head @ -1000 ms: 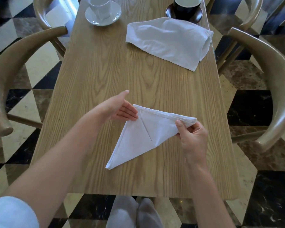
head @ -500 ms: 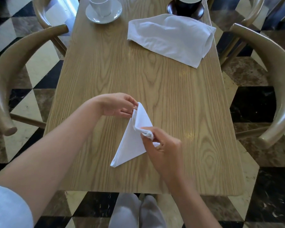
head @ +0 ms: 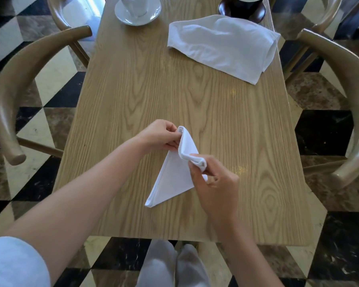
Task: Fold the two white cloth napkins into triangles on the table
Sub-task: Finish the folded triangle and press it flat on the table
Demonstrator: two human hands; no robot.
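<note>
My left hand (head: 161, 134) is pinching the top corner of the near napkin (head: 174, 175) at frame centre, while my right hand (head: 212, 183) is gripping its bunched right corner. I am seeing its lower tip resting on the table (head: 133, 83); the second napkin (head: 222, 45) is lying loosely folded at upper right.

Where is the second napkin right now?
Head view: the second napkin lies loosely folded at the table's far right, just before the dark cup.

The wooden table (head: 133, 90) bears two napkins (head: 222, 44), cups on saucers (head: 137, 12).
</note>
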